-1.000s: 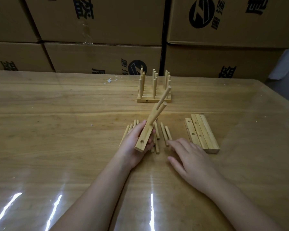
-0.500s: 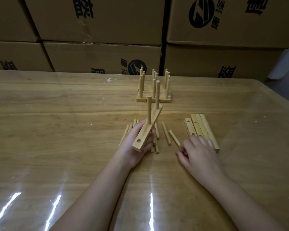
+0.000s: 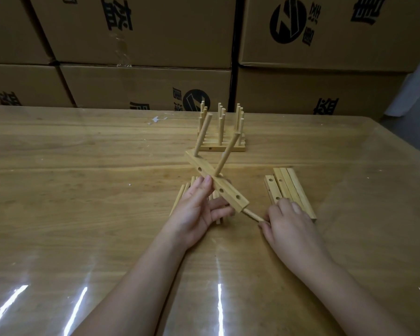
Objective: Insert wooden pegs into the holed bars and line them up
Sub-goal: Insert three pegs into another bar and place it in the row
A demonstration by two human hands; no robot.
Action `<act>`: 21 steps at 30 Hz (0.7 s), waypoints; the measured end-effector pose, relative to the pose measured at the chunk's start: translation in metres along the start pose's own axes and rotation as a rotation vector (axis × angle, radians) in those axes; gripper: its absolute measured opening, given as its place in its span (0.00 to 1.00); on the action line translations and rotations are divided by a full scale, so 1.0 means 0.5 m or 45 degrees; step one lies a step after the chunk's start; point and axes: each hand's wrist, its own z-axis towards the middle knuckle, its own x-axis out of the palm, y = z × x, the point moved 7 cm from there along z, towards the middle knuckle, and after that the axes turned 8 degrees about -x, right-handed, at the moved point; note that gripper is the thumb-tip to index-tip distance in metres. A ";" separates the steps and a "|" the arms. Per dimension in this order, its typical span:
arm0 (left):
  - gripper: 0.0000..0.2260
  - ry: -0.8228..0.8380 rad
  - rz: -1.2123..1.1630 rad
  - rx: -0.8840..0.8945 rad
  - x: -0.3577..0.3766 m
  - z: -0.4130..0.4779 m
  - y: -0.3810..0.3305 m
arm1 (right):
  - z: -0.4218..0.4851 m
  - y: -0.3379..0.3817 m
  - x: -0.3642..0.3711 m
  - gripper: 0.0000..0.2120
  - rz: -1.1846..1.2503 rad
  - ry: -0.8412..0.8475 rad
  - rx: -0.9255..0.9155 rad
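Left hand grips the bar tilted, 2 pegs in, probably so the free hole meets the loose peg pinched by the right hand.

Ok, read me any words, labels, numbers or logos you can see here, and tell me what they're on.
Cardboard boxes: large black characters, printed upside down; I cannot read them reliably.
Round black logo on the upper right box: a slanted mark, no legible letters.
Holed bars, pegs, table: no text visible.
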 end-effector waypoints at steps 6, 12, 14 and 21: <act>0.11 0.026 0.000 -0.038 -0.002 0.006 0.008 | -0.001 -0.020 -0.023 0.11 0.318 -0.213 0.121; 0.16 0.067 0.061 -0.030 0.004 0.007 0.010 | -0.008 -0.019 -0.057 0.12 0.772 -0.555 0.045; 0.18 0.063 0.076 -0.019 0.004 0.006 0.008 | -0.011 -0.016 -0.063 0.11 0.834 -0.590 0.012; 0.27 0.092 0.067 0.031 0.000 0.005 0.004 | -0.008 -0.019 -0.074 0.10 0.784 -0.610 -0.060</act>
